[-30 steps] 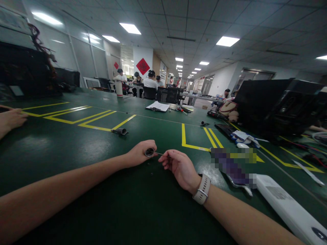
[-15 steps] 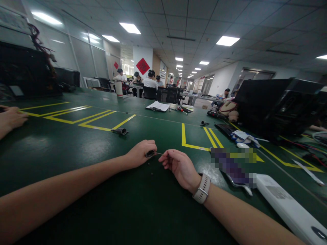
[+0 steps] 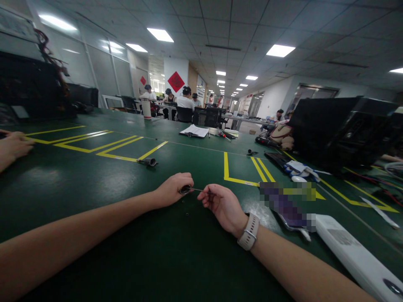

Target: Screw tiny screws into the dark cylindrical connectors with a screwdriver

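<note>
- Left hand wraps fingers around the dark round part, open end toward camera; it sits just above the tabletop, center.
- Right hand pinches the thin rod between thumb and fingertips; rod bridges the gap to the left hand. Whether its far tip seats in the part or only touches it: can't tell.
- Slip risk: rod is slim and the pinch looks light, so a twist could roll it in the fingers or pop the tip off.
- Poke risk: left fingers sit right by the rod's far end; a skid under push could jab them.
- Part looks held in the air, not braced; if the left grip loosens, it could turn with the rod or drop.
- Loose bits: upper small piece and lower small piece lie on the tabletop just below the hands. A forearm sweep or a bump could roll them away; being tiny and on a dark surface, they'd be easy to lose.
- Mix-up risk: similar dark part lies beyond the left hand, on the yellow tape; lookalikes could get swapped.
</note>
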`<control>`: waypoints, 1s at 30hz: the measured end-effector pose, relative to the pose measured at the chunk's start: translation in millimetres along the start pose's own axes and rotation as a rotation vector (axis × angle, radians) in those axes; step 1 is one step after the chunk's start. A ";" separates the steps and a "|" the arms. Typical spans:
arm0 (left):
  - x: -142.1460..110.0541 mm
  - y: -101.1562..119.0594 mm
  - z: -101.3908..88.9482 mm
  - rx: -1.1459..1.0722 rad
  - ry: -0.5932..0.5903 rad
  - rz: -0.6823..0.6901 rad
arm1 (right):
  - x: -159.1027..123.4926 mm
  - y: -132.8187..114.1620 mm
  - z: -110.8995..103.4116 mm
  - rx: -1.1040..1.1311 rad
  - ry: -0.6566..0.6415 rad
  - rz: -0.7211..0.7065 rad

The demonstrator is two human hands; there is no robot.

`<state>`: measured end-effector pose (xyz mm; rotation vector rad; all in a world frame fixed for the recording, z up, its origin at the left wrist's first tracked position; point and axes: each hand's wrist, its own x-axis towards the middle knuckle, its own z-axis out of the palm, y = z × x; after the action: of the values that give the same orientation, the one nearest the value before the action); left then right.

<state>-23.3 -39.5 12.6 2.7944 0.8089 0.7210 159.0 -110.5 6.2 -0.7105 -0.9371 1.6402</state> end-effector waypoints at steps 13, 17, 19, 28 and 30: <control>1.3 -0.3 -0.1 -0.074 0.020 -0.038 | 0.5 3.3 -1.1 -0.036 -0.017 -0.033; 1.5 -2.6 1.4 -0.048 0.025 -0.057 | 0.0 2.7 0.7 -0.040 0.020 -0.048; 1.5 -3.4 2.0 -0.030 0.028 -0.078 | -1.1 2.3 2.8 -0.061 0.052 -0.073; 0.9 -1.5 0.5 -0.005 0.023 -0.129 | -5.9 2.8 6.1 -0.293 0.166 -0.154; 0.9 -1.5 0.6 -0.008 0.029 -0.131 | -6.1 3.3 5.7 -0.322 0.173 -0.157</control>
<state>-23.0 -37.8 12.0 2.6991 0.9813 0.7417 154.2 -118.1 6.3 -0.9558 -1.1130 1.2820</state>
